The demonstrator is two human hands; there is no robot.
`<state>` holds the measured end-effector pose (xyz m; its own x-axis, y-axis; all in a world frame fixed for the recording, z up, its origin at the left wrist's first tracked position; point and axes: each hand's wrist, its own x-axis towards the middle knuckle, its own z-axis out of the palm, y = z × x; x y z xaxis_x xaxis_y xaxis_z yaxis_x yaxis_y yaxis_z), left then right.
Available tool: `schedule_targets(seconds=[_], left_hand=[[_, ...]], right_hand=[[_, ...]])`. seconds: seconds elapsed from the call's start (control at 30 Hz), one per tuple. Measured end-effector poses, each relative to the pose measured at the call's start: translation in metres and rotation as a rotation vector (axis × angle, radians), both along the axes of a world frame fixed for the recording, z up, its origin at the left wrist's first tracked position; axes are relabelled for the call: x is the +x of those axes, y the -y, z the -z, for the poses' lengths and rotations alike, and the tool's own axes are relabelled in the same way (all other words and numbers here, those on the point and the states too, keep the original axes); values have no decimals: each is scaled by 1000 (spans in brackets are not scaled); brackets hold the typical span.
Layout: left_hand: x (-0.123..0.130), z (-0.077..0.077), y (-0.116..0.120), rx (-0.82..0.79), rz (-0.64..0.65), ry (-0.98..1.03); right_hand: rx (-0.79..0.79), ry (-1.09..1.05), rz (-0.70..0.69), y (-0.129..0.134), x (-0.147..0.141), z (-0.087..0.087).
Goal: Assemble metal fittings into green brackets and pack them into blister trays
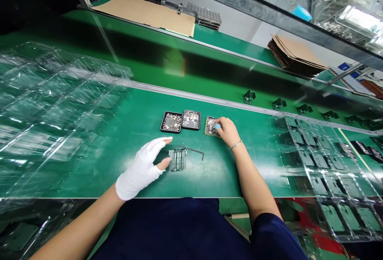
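Note:
My left hand (143,168), in a white glove with the thumb and a fingertip bare, is open beside a small green-grey metal assembly (178,160). Its thumb tip is at the assembly's left edge; I cannot tell whether they touch. Just behind and right of the assembly lies a black hex key (193,149). My right hand (229,131), bare apart from a blue cover on one finger, reaches into a small tray (208,133) of tiny metal parts. Its fingers are drawn together, and whatever is between them is hidden.
Two black trays of small metal hardware, a left one (170,131) and a right one (191,127), stand behind the assembly. Clear plastic trays (54,104) are stacked at left. Another clear tray (326,168) holds several green metal pieces at right. A metal shelf (239,2) hangs overhead.

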<state>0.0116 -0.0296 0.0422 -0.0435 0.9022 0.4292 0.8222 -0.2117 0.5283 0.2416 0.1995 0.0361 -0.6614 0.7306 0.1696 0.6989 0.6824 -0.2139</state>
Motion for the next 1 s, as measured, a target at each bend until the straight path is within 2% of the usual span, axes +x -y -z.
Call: schedule_targets(seconds=[0.1,0.23,0.3,0.47,0.53,0.6,0.67,0.73,0.87,0.93,1.0], left_hand=[[3,-7,-4,16,-13,22],[15,-19,-14,62,20,68],[21,-23,-21,99,63,89],[22,-26,-29,116,107,119],[19,-24,-30,96,97,117],[16,-22,-31,88,84,100],[15,-22,-33,79,63,87],[18,-23,-35,59,39,87],[24,-28,-35,22,41,-2],[24,-30,-31,31,31,-130],[22,-30,-26,39,14,-234]], right_hand=[[-32,-99,27,6,0,-2],[-21,-386,-106,15,-5,-2],[17,-410,-127,13,-7,4],[24,-217,76,1,-2,15],[8,-215,167,3,1,10],[-38,-315,194,12,0,-2],[-135,-486,129,29,-7,-15],[-271,-626,-2,53,-18,-26],[-458,-707,-278,102,-40,-33],[-474,-721,-331,115,-45,-32],[-481,-710,-325,120,-47,-30]])
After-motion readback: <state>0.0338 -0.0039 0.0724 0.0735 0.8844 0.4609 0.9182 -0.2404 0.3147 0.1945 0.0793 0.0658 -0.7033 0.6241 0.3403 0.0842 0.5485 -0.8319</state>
